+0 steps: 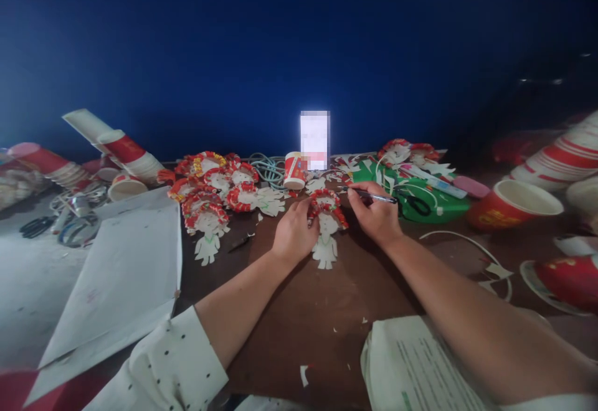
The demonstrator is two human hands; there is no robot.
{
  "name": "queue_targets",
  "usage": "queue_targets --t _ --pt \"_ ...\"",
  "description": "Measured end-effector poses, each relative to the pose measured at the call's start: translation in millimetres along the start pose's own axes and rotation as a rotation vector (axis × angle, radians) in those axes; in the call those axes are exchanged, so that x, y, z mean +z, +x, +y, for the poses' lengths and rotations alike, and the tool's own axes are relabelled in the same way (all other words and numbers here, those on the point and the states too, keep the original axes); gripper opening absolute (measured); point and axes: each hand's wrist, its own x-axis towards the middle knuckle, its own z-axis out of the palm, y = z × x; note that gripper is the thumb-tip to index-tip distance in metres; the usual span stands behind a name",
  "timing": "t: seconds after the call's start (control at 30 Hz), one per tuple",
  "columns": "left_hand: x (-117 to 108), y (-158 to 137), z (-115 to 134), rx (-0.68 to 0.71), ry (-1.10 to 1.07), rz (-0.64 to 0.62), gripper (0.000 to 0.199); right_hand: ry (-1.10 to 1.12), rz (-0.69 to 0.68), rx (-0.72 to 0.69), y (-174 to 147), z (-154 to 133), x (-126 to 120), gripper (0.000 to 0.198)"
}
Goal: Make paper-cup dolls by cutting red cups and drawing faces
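A white paper doll (pixel 326 252) with a curled red-and-white headdress (pixel 328 195) lies on the brown table in front of me. My left hand (pixel 296 230) is closed on the left edge of this paper doll, with part of the grip hidden behind the fingers. To its right, my right hand (pixel 377 215) pinches a dark pen (pixel 377 197), its tip pointing left near the headdress. More paper dolls (pixel 208 227) with similar red headdresses are piled to the left of my left hand.
A phone with a lit screen (pixel 314 140) stands at the back beside a small paper cup (pixel 295 171). Black-handled scissors (pixel 417 203) lie on green material (pixel 448 207). Stacked paper cups (pixel 133 157) lean at left. A large white sheet (pixel 116 274) and a paper stack (pixel 415 361) flank my arms.
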Motion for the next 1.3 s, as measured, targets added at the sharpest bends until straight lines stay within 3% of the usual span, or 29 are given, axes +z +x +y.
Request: queue_targets --t 0.43,0.53,0.6,0.7,0.8,1.1,1.3 --pt "0 -4 -2 -0.016 0.067 0.002 0.046 -0.067 0.018 -0.079 -4 -17 -8 0.023" --pt "-10 -9 3 0.026 0.143 0.069 0.05 -0.078 0.006 -0.123 -7 -23 -9 0.022" --pt "-17 -16 7 0.104 0.228 0.119 0.039 -0.074 -0.016 -0.159 -8 -25 -9 0.022" --pt "-24 -26 12 0.277 0.366 0.041 0.028 -0.058 -0.042 -0.207 -10 -27 -9 0.019" --pt "-23 -34 15 0.355 0.483 -0.037 0.028 -0.031 -0.068 -0.255 -11 -30 -10 0.013" --pt "-19 -35 16 0.367 0.544 -0.198 0.026 -0.045 -0.265 -0.314 -18 -34 -15 0.007" --pt "-19 -33 18 0.362 0.495 -0.225 0.022 -0.064 -0.283 -0.288 -21 -32 -11 0.006"
